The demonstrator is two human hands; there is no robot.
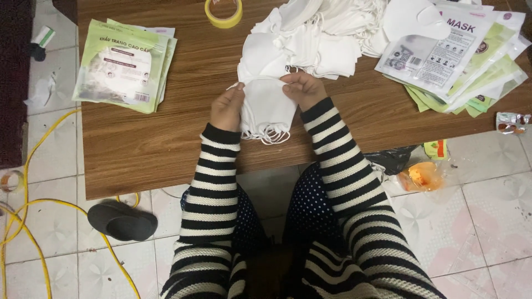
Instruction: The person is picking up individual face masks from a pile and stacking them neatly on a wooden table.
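Note:
My left hand [227, 108] and my right hand [302, 88] both grip a small stack of white face masks [265, 108] over the wooden table [155, 138], the ear loops hanging at the stack's near edge. The left hand pinches the stack's left side, the right hand its upper right corner. Just beyond the hands lies a big loose pile of white masks [310, 33]. Both arms wear black-and-white striped sleeves.
A stack of green mask packets [124, 63] lies at the table's left, more packets [460, 55] fanned out at the right. A yellow tape roll [223, 12] sits at the far edge. On the tiled floor lie a dark slipper [122, 220], a yellow cable [33, 221] and orange litter [421, 177].

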